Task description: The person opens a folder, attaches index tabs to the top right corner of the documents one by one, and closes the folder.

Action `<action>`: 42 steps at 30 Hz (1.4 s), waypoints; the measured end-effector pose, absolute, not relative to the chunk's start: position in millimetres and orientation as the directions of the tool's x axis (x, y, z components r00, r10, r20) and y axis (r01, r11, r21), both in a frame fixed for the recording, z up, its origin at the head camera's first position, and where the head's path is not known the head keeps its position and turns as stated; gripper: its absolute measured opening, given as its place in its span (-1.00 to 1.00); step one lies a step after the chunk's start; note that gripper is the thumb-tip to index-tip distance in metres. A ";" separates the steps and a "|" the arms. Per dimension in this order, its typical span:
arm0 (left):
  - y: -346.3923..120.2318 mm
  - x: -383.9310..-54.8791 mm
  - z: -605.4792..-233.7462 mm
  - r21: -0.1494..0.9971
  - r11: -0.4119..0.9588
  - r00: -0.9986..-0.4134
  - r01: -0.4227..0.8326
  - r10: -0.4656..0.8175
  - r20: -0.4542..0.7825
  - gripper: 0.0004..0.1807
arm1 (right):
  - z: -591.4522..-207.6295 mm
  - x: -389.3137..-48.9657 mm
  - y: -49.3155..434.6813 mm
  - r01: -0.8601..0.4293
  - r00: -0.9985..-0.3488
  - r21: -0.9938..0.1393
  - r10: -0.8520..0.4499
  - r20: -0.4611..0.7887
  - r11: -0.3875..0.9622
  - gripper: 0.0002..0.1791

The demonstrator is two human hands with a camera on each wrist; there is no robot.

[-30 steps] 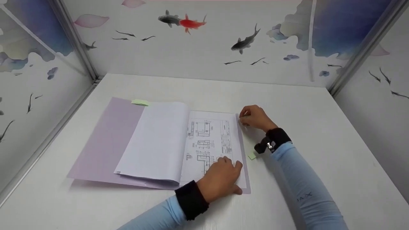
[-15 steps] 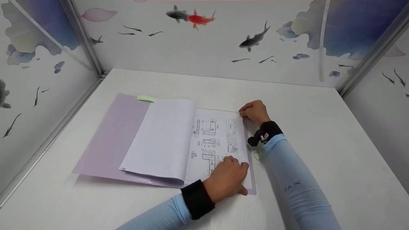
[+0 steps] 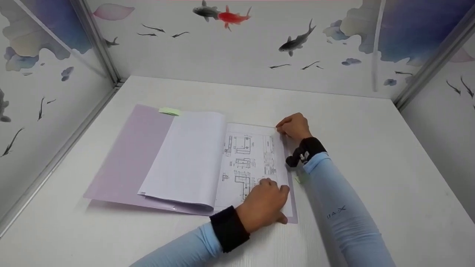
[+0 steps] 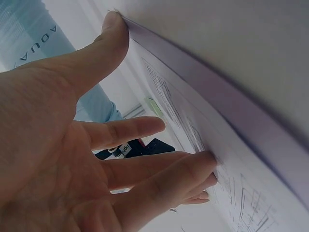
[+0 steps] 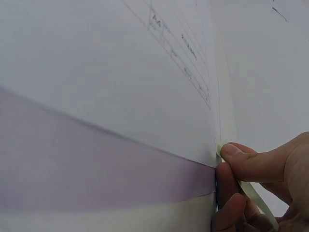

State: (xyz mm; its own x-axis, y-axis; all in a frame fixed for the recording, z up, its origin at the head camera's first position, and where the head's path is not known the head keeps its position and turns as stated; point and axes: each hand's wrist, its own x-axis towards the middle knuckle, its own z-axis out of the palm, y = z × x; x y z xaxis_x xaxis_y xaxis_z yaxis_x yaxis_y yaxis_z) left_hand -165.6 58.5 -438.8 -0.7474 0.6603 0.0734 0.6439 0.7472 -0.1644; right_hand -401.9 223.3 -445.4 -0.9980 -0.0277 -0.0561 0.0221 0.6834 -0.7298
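Note:
An open purple folder (image 3: pixel 122 159) lies on the table, with a white sheet (image 3: pixel 185 155) turned over to its left side. On its right side is a page of technical drawings (image 3: pixel 245 129). My left hand (image 3: pixel 261 207) rests on this page's lower right part, fingers spread and thumb at the bottom edge; the left wrist view shows fingertips (image 4: pixel 207 162) against the paper. At the page's upper right corner, my right hand (image 3: pixel 295 127) pinches a pale green sticky note (image 5: pixel 259 202) between thumb and fingers, its free end curving back toward the palm.
A green sticky note (image 3: pixel 169 111) sticks out from the top of the turned sheet. Another small green piece (image 3: pixel 302 179) lies right of the folder, partly covered by the right sleeve. Walls with painted fish (image 3: pixel 233 16) stand around the white table (image 3: pixel 371 167).
My right hand has moved to the very top corner of the drawing page, a little to the left along it. My left hand stays on the page. The head view has shifted slightly.

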 end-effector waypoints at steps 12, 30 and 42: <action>58.7 -165.7 -437.9 -0.174 0.747 -0.742 0.642 0.662 0.103 -0.22 | -445.3 -400.0 221.1 0.008 -0.999 -0.694 -0.017 -0.028 0.720 -0.72; 57.2 -166.8 -435.7 -0.121 0.745 -0.742 0.656 0.666 0.077 -0.19 | -446.5 -399.9 229.3 0.022 -0.996 -0.657 -0.038 -0.077 0.754 -0.64; 57.1 -163.9 -437.4 -0.172 0.740 -0.737 0.651 0.670 0.090 -0.21 | -449.9 -397.7 231.9 0.022 -0.996 -0.676 -0.039 -0.076 0.737 -0.67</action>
State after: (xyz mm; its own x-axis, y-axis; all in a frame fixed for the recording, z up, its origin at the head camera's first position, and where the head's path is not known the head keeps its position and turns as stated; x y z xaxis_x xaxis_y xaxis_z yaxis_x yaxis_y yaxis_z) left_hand -163.9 57.1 -437.4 -0.7373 0.6696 0.0900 0.6507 0.7396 -0.1721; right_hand -397.7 231.9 -449.9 -0.9963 -0.0393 -0.0759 0.0224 0.7368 -0.6757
